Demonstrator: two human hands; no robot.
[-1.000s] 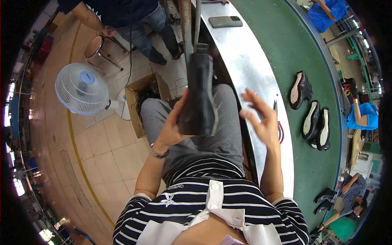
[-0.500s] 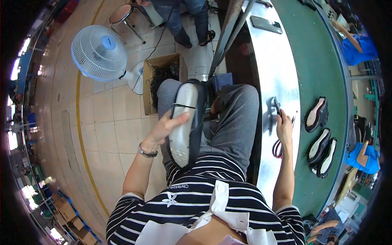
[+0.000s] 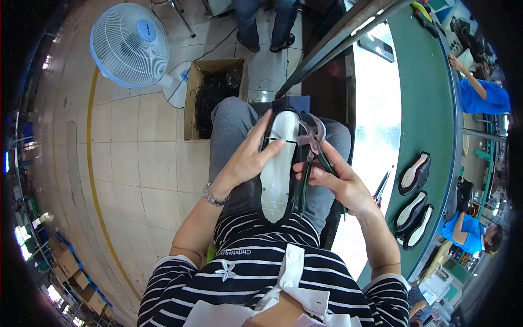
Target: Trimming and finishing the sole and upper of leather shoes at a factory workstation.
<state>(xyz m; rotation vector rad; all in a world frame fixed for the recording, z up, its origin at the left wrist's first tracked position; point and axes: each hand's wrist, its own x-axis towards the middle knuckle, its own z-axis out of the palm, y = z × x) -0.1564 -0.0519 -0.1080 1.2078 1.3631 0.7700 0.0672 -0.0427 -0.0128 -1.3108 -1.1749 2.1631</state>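
A dark shoe upper on a last (image 3: 279, 180) lies sole up over my lap, its pale underside facing me. A thin black band crosses that underside near the upper end. My left hand (image 3: 245, 162) grips the shoe's left side, thumb resting on the pale underside close to the band. In my right hand (image 3: 344, 184) is a pair of pincers (image 3: 311, 143) with dark green handles. Their metal jaws are at the shoe's right edge, level with the band; whether they bite on anything cannot be made out.
Right of my legs runs a shiny metal bench (image 3: 376, 103) bearing a phone (image 3: 376, 48). Several similar shoes (image 3: 414, 212) lie on the green belt (image 3: 422, 109) beyond. A cardboard box (image 3: 189, 109) of black scraps and a fan (image 3: 131, 46) stand at left. A metal post (image 3: 332, 46) slants ahead.
My right hand has come from the bench to the shoe with the pincers. The shoe has shifted right and straightened, still in my left hand. The whole view has turned slightly.
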